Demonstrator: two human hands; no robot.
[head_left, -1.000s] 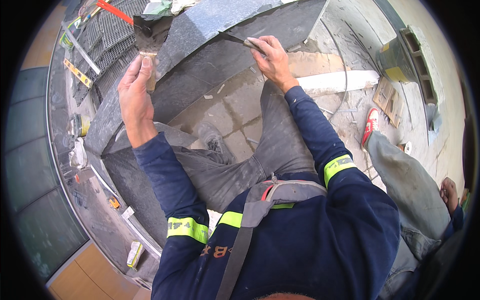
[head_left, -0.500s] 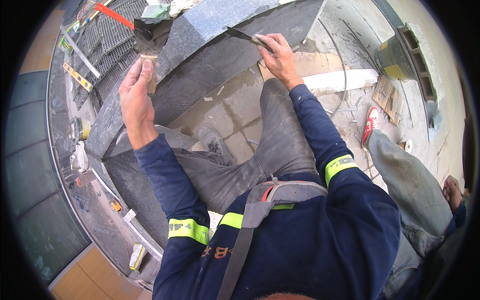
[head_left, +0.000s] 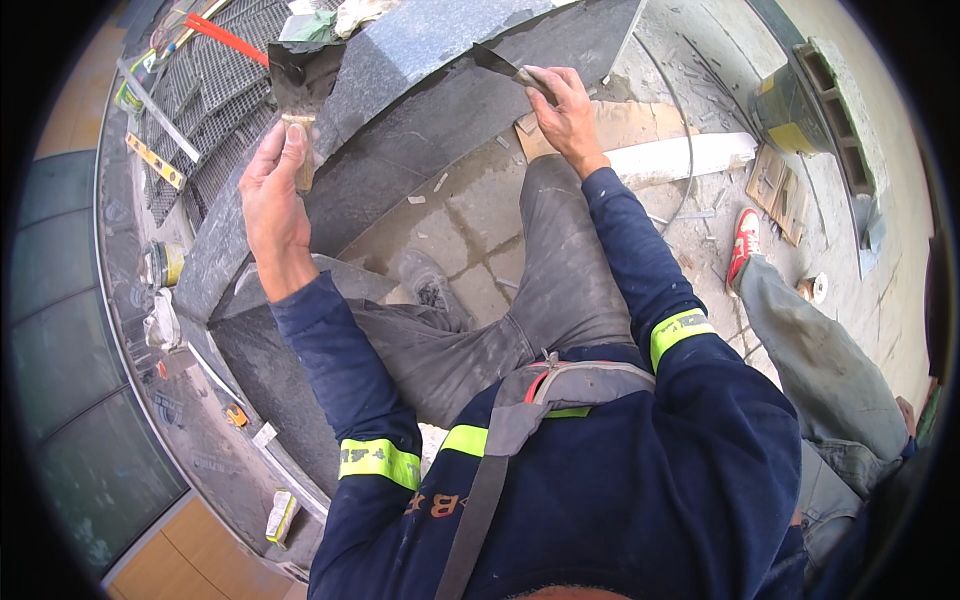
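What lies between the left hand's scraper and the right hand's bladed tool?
In the head view, the grey stone ledge shows between the wooden-handled scraper and the bladed tool.

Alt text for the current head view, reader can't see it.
A person's left hand holds a broad-bladed scraper and the right hand a narrower dark-bladed tool, both near dark slabs. Mesh sheets lie at upper left; another person's red shoe shows at right.
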